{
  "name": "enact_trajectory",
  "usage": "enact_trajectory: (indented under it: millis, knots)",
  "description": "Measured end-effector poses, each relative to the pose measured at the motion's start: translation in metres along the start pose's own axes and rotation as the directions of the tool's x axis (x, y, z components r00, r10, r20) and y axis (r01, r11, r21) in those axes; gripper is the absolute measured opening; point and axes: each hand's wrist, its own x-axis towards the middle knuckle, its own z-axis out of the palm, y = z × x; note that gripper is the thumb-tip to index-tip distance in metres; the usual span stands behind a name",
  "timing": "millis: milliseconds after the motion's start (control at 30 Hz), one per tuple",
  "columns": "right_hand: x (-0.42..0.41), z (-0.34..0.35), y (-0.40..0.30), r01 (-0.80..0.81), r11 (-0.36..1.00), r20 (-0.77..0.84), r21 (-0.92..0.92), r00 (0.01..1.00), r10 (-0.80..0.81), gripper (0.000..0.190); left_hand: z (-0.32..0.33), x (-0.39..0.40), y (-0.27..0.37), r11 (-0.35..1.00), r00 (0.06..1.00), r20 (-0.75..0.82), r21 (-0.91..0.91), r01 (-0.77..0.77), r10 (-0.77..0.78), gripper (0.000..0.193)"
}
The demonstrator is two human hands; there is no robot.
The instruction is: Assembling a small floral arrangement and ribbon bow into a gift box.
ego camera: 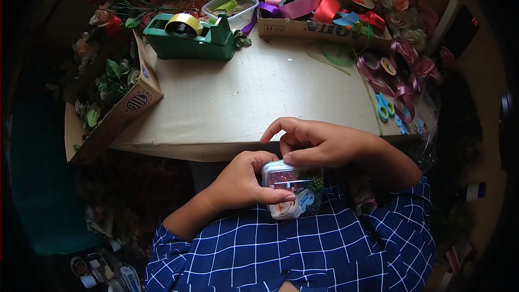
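Note:
My left hand [239, 180] grips a small clear plastic box [279, 166] close to my chest, its thumb lying across the front. Through the clear wall I see a pale peach artificial rose [284, 209], a blue-and-white tag [307, 198], a green sprig [317, 183] and shiny pinkish-red filling [282, 179]. Over the box's upper edge is my right hand [324, 142]; its thumb tip touches the rim, the index finger reaches out bent, and the other fingers curl apart. Nothing shows in that hand's grasp.
Beyond my hands lies a pale-covered table [227, 101]. It bears a green tape dispenser [190, 46], a clear tub [243, 20], a ribbon-filled cardboard box [279, 28], mauve ribbon [371, 74] and blue-green scissors [384, 107]. A cardboard box [140, 99] with artificial flowers stands left.

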Motion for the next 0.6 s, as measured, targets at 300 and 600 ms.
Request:
enact_trajectory:
  millis: [300, 600]
  knots:
    - [-0.002, -0.003, 0.001, -0.12, 0.992, -0.022, -0.027, 0.993, 0.119, 0.046, -0.002, 0.003, -0.004, 1.0, 1.0, 0.003, -0.023, -0.01, 0.011, 0.046]
    - [-0.039, 0.019, 0.026, 0.324, 0.839, -0.588, -0.438, 0.602, -0.54, 0.06, -0.011, 0.007, -0.026, 0.886, 0.991, -0.114, -0.449, -0.113, 0.069, 0.04]
